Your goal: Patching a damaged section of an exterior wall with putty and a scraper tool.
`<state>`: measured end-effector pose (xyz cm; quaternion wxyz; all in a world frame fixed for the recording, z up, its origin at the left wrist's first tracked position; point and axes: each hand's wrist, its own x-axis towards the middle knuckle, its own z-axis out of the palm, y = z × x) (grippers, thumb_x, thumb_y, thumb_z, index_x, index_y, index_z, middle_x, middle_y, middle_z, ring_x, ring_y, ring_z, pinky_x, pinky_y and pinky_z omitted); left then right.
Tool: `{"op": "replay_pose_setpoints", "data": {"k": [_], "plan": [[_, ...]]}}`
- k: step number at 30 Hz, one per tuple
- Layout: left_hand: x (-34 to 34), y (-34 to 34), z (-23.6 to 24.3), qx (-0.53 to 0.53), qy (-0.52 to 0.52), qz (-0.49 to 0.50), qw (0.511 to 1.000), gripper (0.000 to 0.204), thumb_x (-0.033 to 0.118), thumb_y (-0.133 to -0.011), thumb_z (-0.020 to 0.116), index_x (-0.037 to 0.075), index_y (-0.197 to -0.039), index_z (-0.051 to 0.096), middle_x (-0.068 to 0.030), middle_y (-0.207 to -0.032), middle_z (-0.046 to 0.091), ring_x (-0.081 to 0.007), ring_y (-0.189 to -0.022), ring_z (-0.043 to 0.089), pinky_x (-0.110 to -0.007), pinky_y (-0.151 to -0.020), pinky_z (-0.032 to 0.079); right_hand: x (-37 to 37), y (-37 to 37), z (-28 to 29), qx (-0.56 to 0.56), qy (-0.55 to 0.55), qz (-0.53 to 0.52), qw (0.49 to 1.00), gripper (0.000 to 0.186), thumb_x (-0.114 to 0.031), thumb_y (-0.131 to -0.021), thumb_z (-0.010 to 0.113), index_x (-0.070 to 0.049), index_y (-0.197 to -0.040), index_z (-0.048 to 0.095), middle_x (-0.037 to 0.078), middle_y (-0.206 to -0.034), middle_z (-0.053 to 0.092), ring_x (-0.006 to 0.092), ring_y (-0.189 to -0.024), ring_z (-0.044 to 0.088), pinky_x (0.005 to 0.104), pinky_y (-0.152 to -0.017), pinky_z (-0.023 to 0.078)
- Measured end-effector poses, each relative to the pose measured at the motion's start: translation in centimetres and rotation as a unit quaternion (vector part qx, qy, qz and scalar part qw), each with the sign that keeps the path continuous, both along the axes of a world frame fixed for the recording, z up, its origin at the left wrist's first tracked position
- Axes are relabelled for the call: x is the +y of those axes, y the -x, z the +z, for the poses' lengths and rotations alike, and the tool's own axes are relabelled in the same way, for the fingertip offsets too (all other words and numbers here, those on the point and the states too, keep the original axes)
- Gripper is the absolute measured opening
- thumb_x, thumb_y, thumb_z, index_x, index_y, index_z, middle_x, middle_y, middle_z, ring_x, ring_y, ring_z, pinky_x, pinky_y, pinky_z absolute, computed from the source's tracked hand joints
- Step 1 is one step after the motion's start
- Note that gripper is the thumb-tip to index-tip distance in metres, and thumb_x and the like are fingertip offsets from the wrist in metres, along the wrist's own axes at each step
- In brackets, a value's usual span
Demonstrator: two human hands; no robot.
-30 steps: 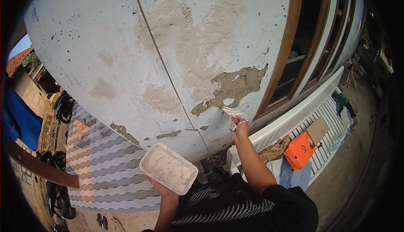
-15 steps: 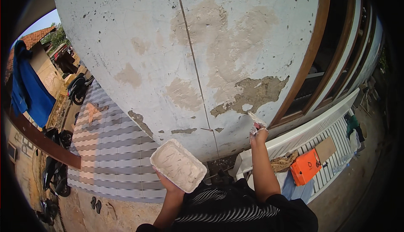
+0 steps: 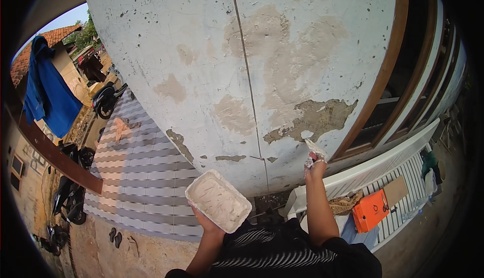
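My left hand supports a rectangular tub from below and its left side, the fingers mostly hidden under it. Pale, creamy putty with ridged marks fills this tub. A putty-smeared putty knife is gripped in my right hand, whose fingers are also coated white. Its tip points up at the lower edge of a bare grey-brown patch on the white wall, beside a small white dab. Whether the tip touches the wall I cannot tell.
Brown window frames line the wall's right side. Below them stands a white slatted bench bearing an orange box and cardboard. Striped floor tiles lie at left, with a brown post, blue cloth and parked motorbikes beyond.
The wall and surroundings have shifted right and slightly down in the picture. The putty knife is turned a little more upright near the same patch. The tub stays in my left hand.
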<state>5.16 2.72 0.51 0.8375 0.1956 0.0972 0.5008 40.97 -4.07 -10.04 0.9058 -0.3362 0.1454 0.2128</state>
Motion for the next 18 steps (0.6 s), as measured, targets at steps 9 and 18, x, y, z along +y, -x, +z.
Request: {"op": "replay_pose_setpoints", "data": {"k": [9, 18], "plan": [[-0.5, -1.0, 1.0, 0.015, 0.005, 0.001, 1.0, 0.069, 0.064, -0.089, 0.033, 0.014, -0.137, 0.036, -0.0076, -0.135, 0.044, -0.0314, -0.12, 0.047, -0.049, -0.099, 0.041, 0.3, -0.3, -0.8, -0.012, 0.029, 0.032, 0.999, 0.014, -0.017, -0.091, 0.045, -0.012, -0.097, 0.057, 0.0, -0.078, 0.056, 0.0117, -0.057, 0.046, 0.0262, -0.042, 0.03], [-0.4, -1.2, 0.7, 0.014, 0.014, 0.006, 1.0, 0.068, 0.063, -0.089, 0.032, 0.015, -0.137, 0.037, -0.0075, -0.135, 0.045, -0.0311, -0.12, 0.047, -0.049, -0.099, 0.041, -1.2, -0.5, -1.3, -0.03, 0.012, 0.055, 0.998, 0.013, -0.016, -0.092, 0.043, -0.012, -0.095, 0.055, 0.001, -0.077, 0.054, 0.0128, -0.054, 0.044, 0.0275, -0.043, 0.031]]}}
